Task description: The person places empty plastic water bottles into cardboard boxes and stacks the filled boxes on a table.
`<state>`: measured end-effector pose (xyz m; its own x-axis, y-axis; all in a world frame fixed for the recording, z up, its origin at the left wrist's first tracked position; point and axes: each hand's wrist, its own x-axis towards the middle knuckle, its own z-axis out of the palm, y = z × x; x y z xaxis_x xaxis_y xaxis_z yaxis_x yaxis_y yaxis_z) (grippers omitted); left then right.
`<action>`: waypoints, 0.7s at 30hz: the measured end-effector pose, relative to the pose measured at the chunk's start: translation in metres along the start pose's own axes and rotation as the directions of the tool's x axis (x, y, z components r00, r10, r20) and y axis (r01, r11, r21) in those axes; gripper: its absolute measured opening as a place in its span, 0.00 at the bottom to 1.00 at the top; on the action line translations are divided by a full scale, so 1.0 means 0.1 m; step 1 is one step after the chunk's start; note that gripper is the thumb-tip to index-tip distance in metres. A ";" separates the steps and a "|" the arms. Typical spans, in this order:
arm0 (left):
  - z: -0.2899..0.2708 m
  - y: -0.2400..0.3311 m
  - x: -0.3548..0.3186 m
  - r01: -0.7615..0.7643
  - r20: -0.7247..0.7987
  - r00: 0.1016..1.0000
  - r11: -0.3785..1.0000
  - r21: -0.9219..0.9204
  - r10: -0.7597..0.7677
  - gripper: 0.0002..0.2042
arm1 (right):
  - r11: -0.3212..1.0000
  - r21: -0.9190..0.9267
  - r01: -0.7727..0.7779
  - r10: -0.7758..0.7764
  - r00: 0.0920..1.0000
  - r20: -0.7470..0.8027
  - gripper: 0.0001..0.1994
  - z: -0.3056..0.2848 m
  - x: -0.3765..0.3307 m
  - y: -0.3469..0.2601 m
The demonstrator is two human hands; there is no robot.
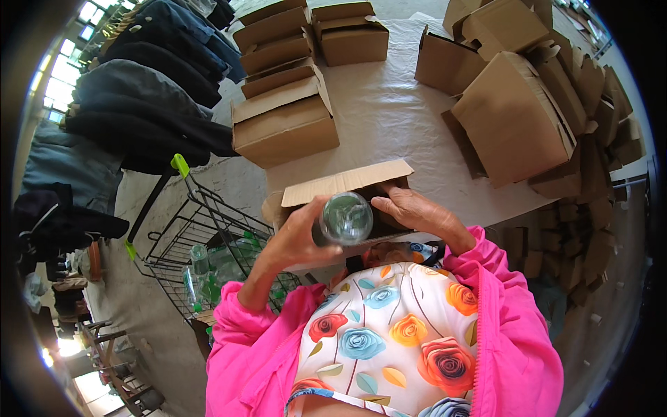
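Note:
My left hand (295,236) grips a clear glass bottle (345,218) whose round base faces the camera. It is held at the mouth of an open cardboard box (340,184) at the near edge of the table. My right hand (417,212) rests on the box's open side, fingers touching its inner edge just right of the bottle. Both sleeves are bright pink, and a flowered apron covers my front.
Several closed cardboard boxes (285,125) stand at the back left of the cloth-covered table (389,104). A heap of folded boxes (535,97) fills the right. A wire cart (208,250) holding glass bottles stands on the floor at my left. Dark clothing (139,97) hangs beyond it.

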<state>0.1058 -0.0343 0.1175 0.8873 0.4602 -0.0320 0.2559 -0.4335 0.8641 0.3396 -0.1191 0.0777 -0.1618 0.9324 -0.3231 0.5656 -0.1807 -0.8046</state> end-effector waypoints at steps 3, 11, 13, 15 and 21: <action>-0.08 -0.26 0.14 0.102 0.021 0.995 0.967 -0.234 -0.100 0.38 | 0.984 0.012 0.179 -0.172 0.960 -0.219 0.30 0.08 0.07 0.14; -0.13 -0.54 0.50 0.155 0.223 0.963 0.988 -0.012 -0.149 0.40 | 0.943 0.307 0.128 -0.106 0.990 -0.090 0.33 -0.16 0.12 0.09; 0.03 -0.70 0.66 0.079 0.326 0.933 0.972 0.220 -0.149 0.36 | 0.948 0.288 0.137 -0.115 0.989 -0.094 0.31 -0.16 0.12 0.07; 0.39 -1.15 0.76 0.417 0.121 0.903 0.909 -0.021 -0.412 0.28 | 0.977 0.178 0.117 -0.099 0.990 -0.105 0.29 -0.08 0.17 0.12; 0.67 -1.49 0.74 0.366 -0.015 0.931 0.929 0.058 -0.366 0.18 | 0.975 0.220 -0.009 0.014 1.000 -0.024 0.29 -0.15 0.09 0.11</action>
<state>0.1596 0.0120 -0.0471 0.7261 0.5987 -0.3381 0.5848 -0.2791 0.7617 0.3567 -0.1077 0.0737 -0.1342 0.9370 -0.3226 0.3752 -0.2532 -0.8917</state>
